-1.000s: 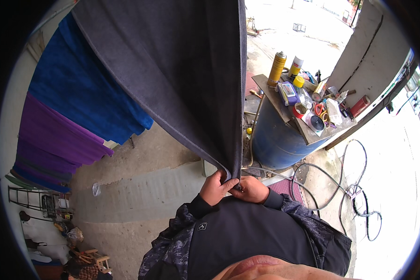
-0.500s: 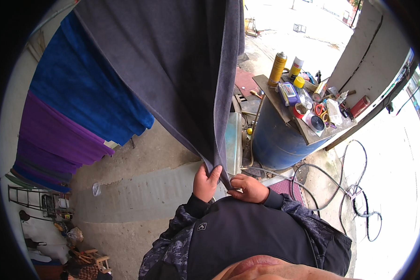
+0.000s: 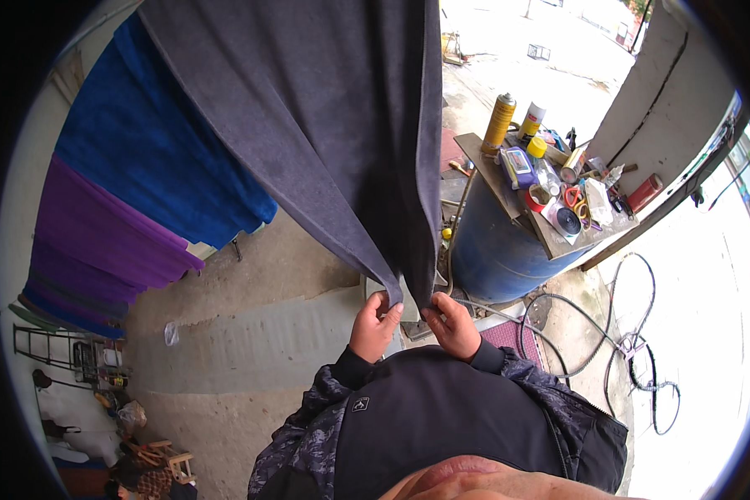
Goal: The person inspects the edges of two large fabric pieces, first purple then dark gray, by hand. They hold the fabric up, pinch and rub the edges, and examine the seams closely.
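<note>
A large dark grey towel [image 3: 308,108] hangs down in front of me, its upper end beyond the top of the view. Its lower end narrows toward my hands. My left hand [image 3: 375,327] pinches one lower corner between thumb and fingers. A short gap to the right, my right hand [image 3: 456,325] grips another corner of the same towel. Between the two hands the cloth opens into a fold with a shadowed inside. Both hands are close to my chest.
On the left hang a blue towel [image 3: 154,142] and purple towels [image 3: 100,217]. To the right, a board [image 3: 550,237] with spray cans, tape and scissors lies on a blue barrel [image 3: 487,250]. A black hose [image 3: 617,333] coils over the ground. A wooden stool [image 3: 179,462] stands lower left.
My hands have moved apart, the right one slightly to the right. The towel's gathered lower end has spread into two separate corners, one in each hand.
</note>
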`<state>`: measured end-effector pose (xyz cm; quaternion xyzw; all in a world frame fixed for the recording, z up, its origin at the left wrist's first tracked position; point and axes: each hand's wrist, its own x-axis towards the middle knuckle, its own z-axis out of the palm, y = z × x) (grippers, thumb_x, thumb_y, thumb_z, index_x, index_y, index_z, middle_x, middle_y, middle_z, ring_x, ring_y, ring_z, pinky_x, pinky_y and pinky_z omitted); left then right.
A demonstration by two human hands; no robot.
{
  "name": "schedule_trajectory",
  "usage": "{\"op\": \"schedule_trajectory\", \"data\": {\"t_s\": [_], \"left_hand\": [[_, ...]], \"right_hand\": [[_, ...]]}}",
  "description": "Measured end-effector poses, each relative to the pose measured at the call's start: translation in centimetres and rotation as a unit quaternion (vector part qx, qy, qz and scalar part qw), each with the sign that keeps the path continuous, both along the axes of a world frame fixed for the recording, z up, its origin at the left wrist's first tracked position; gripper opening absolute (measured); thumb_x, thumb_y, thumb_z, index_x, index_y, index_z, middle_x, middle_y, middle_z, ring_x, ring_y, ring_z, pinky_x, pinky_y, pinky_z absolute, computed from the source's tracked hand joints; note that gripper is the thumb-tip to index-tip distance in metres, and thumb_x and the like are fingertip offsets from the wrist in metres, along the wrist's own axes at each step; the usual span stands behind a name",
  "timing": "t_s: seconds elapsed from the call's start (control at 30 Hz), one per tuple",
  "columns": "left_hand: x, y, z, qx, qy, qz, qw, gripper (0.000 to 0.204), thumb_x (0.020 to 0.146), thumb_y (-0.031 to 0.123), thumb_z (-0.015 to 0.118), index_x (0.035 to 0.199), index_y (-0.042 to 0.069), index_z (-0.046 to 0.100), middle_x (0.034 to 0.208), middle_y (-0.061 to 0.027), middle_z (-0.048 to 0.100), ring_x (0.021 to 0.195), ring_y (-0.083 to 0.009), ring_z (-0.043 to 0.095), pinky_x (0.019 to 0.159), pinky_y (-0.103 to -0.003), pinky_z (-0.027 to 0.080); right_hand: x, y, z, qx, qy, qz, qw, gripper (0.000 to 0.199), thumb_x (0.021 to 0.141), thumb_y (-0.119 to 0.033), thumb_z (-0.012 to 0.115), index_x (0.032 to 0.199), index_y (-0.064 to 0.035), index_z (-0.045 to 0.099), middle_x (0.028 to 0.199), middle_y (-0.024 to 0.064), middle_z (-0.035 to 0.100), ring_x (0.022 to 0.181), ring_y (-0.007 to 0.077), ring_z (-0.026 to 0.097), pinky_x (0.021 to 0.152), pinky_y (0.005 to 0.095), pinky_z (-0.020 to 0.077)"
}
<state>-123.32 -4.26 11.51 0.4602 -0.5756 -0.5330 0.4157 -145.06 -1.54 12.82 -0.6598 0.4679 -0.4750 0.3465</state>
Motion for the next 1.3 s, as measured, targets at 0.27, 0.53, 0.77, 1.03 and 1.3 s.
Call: {"op": "schedule_trajectory", "data": {"t_s": [0.27,0.53,0.77,1.03,1.3], "left_hand": [[-0.9,0.9,-0.8,0.010,0.034,-0.070,0.997,0.044,0.107,0.005,0.068,0.148,-0.003,0.059,0.129,-0.0087,0.070,0.118,-0.0158,0.068,0.099,-0.033,0.057],[-1.2,0.9,-0.5,-0.036,0.003,-0.077,0.996,0.049,0.107,0.003,0.066,0.155,-0.001,0.057,0.123,-0.0099,0.067,0.112,-0.0163,0.069,0.099,-0.032,0.057],[-1.4,0.7,-0.6,-0.047,0.025,-0.084,0.995,0.049,0.109,0.006,0.066,0.156,0.000,0.056,0.126,-0.0106,0.069,0.112,-0.0156,0.070,0.097,-0.031,0.057],[-1.3,0.4,-1.0,-0.042,0.045,-0.077,0.995,0.048,0.111,0.010,0.066,0.156,-0.002,0.055,0.132,-0.0112,0.070,0.114,-0.0137,0.069,0.097,-0.030,0.056],[-1.3,0.5,-0.8,-0.047,0.042,-0.070,0.996,0.046,0.113,0.014,0.064,0.154,-0.004,0.056,0.138,-0.0143,0.070,0.121,-0.0175,0.068,0.103,-0.032,0.054]], "right_hand": [[0.0,-0.4,-0.6,-0.049,0.017,0.012,0.999,0.020,0.092,0.005,0.068,0.111,0.0014,0.061,0.095,0.0175,0.058,0.085,0.0355,0.062,0.076,0.0409,0.0506],[-0.3,-0.4,-0.8,-0.027,0.012,0.017,0.999,0.020,0.092,0.005,0.071,0.110,0.0008,0.062,0.095,0.0144,0.058,0.084,0.0312,0.060,0.075,0.0387,0.0489],[-0.4,-0.5,-0.9,-0.017,0.004,0.021,1.000,0.018,0.094,0.004,0.071,0.111,0.0011,0.065,0.094,0.0143,0.060,0.085,0.0302,0.062,0.075,0.0385,0.0499],[-0.2,-0.6,-1.0,-0.033,0.000,0.024,0.999,0.020,0.095,0.007,0.068,0.114,0.0021,0.067,0.096,0.0154,0.061,0.086,0.0327,0.063,0.076,0.0381,0.0513],[0.1,-0.8,-1.3,-0.073,0.012,0.014,0.997,0.024,0.093,0.009,0.068,0.116,0.0023,0.069,0.097,0.0144,0.061,0.086,0.0314,0.065,0.076,0.0377,0.0526]]}}
